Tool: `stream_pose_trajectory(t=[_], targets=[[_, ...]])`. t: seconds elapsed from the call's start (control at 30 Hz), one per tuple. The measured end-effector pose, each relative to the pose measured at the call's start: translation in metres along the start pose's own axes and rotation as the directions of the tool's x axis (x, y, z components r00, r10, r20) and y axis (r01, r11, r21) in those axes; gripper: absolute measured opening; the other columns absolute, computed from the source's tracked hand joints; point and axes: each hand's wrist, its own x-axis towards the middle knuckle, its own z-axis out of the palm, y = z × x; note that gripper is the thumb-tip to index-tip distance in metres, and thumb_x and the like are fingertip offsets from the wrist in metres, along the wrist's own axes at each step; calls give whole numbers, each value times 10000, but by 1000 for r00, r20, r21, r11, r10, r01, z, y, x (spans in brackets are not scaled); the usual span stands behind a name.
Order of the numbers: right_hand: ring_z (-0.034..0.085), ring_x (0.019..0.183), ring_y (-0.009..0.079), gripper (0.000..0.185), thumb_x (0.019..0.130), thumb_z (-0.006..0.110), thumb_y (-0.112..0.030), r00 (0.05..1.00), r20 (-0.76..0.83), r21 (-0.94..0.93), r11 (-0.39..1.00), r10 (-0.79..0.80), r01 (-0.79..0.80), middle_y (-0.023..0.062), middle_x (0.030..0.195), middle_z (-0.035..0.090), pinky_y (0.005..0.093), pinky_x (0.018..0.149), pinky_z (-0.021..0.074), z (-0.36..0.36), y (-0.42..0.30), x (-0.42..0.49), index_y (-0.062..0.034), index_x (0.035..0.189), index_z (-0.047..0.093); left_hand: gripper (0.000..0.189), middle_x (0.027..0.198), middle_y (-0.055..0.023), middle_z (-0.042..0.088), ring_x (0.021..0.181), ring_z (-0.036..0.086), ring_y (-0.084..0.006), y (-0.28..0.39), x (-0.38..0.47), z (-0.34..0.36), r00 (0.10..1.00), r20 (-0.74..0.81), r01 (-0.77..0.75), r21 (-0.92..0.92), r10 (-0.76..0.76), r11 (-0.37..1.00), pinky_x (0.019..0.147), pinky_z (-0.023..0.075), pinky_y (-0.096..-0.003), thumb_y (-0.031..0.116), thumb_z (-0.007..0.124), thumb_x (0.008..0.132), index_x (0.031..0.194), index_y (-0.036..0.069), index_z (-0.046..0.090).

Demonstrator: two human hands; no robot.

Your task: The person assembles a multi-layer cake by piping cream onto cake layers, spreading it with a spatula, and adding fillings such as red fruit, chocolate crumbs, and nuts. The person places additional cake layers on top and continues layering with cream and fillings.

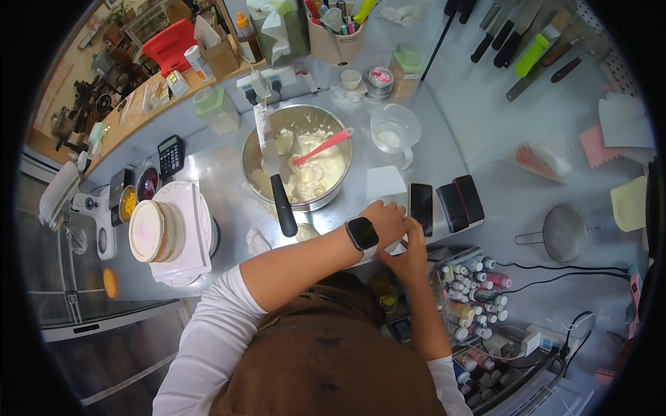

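My left hand (385, 223), with a dark smartwatch on its wrist, is at the counter's front edge. Its fingers meet those of my right hand (410, 255) over a small white item, mostly hidden, that I cannot identify. Behind them lies a white plastic scraper (385, 181), with a black phone (421, 209) to the right. A steel mixing bowl (347, 174) holds pale cream and a pink spatula (323, 147). Across its left side rests a cream-smeared offset palette knife (283, 205) with a black handle. A layered cake (156, 231) stands at the left on a turntable.
A clear measuring jug (395, 130) stands right of the bowl. Black wallets (460, 203) lie beyond the phone. Colour bottles (476, 296) fill a rack below the counter at right. A calculator (171, 155), fruit bowls and a white stand mixer (99, 223) are at left.
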Motion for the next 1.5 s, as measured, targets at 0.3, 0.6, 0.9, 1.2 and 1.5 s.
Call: stream_pose_trajectory(t=[0.3, 0.6, 0.9, 1.2, 1.5], targets=[[566, 1205, 304, 860, 653, 867, -86, 998, -1, 228, 972, 62, -60, 171, 1347, 512, 394, 1008, 479, 16, 52, -5, -15, 1383, 417, 818, 1182, -127, 635, 1094, 629, -250, -17, -131, -135, 781, -497, -40, -645, -378, 763, 915, 513, -359, 437, 905, 630, 1249, 23, 564], [532, 1212, 264, 856, 706, 834, -12, 894, -314, 398, 899, 321, -183, 138, 1346, 530, 393, 1040, 445, 34, 64, -10, -24, 1434, 385, 941, 1089, -178, 663, 962, 674, -252, 0, -356, -61, 438, -286, -346, -928, -852, 134, 811, 543, -365, 711, 760, 715, 1208, -55, 522], [517, 1232, 232, 944, 607, 918, -122, 953, -181, 87, 961, -244, 262, 132, 1333, 525, 384, 1061, 407, 50, -178, 74, -24, 1408, 427, 909, 1033, -193, 676, 721, 624, -128, 6, -464, 2, 405, -111, -502, -857, -908, -119, 607, 458, -202, 764, 539, 852, 1258, -48, 487], [519, 1239, 347, 793, 501, 776, 40, 481, 300, -278, 407, -824, 870, 112, 1296, 575, 437, 1031, 421, 210, -338, 76, -113, 1263, 619, 847, 995, -147, 669, 761, 613, -164, -16, -560, 15, 135, -119, -591, -806, -984, 17, 658, 494, -263, 764, 455, 882, 1217, -12, 517], [518, 1253, 288, 834, 469, 787, 51, 301, 420, -489, 66, -856, 870, 43, 1338, 575, 488, 953, 391, 245, -374, 67, -197, 1252, 644, 770, 878, -120, 609, 707, 581, -183, -32, -609, 38, -110, -71, -648, -751, -991, 126, 502, 457, -287, 707, 238, 954, 1130, 24, 546]])
